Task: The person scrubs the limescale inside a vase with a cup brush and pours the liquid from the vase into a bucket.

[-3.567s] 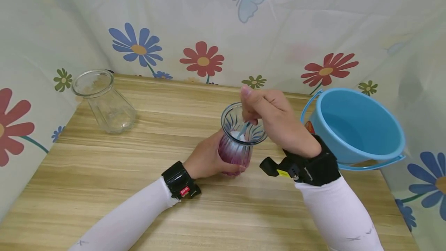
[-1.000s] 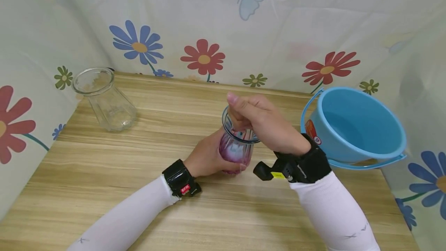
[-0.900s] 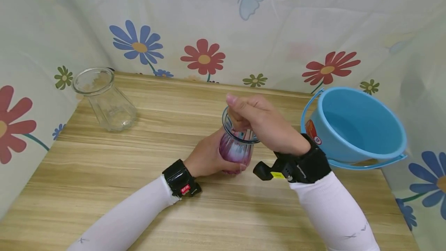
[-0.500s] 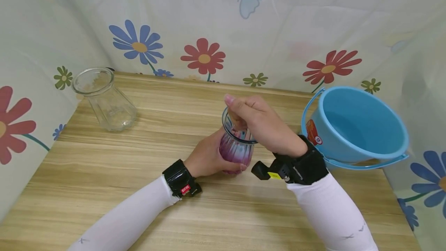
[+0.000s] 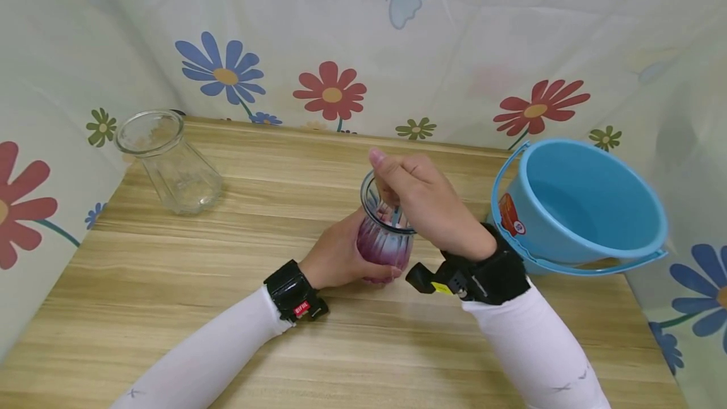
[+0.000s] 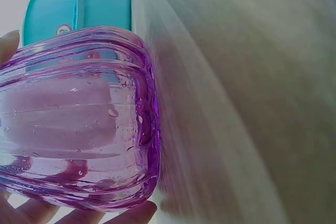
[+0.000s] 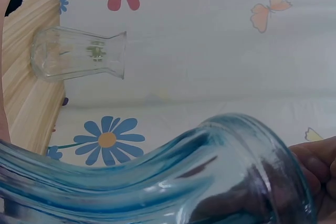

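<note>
In the head view, a ribbed glass vase [image 5: 386, 246], purple below and bluish at the flared rim, stands slightly tilted at the middle of the table. My left hand [image 5: 336, 254] grips its lower body from the left, thumb across the front. Over the mouth, my right hand [image 5: 425, 202] curls around the thin blue handle [image 5: 396, 215] of a brush that reaches down inside. Through the purple glass [image 6: 73, 114] in the left wrist view, the brush's pale, sponge-like head shows, with water drops on the wall. The right wrist view has the blue neck [image 7: 173, 182] close up.
A clear glass vase [image 5: 183, 175] stands at the back left of the wooden table [image 5: 272, 169]. To the right is a light blue bucket [image 5: 539, 223], its handle hanging down in front. A flower-printed curtain [image 5: 466, 36] encloses the table at the back and sides.
My right hand has moved down and slightly left, pushing the brush deeper, then risen a little, so the blue handle shows again. My left hand and the vase stay in place.
</note>
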`<state>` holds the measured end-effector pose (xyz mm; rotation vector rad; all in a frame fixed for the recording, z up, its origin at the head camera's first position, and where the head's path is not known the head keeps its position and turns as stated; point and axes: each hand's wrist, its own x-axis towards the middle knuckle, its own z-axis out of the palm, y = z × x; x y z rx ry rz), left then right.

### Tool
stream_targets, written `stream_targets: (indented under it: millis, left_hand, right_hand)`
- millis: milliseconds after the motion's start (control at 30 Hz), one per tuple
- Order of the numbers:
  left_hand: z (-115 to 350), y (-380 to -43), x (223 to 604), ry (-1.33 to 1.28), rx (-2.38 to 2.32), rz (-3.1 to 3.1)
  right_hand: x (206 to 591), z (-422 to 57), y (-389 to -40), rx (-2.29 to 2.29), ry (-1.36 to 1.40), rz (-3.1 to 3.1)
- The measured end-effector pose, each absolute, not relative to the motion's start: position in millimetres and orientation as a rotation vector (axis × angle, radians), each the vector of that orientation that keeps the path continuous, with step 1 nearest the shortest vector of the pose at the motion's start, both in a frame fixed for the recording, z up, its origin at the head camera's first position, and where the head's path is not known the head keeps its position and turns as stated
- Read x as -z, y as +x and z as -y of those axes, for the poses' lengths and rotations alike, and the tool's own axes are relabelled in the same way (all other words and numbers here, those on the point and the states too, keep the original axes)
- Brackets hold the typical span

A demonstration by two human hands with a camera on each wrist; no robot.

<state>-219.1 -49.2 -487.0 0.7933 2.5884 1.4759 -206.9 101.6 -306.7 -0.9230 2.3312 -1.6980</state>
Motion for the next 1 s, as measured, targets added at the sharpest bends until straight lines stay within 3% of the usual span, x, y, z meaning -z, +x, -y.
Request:
stream_targets:
  millis: [1000]
  left_hand:
    - [48.8,-218.1,486.7,0.773,-1.496,-2.569]
  right_hand:
    - [309.7,-104.1,-211.3,1.918,-0.947,-1.986]
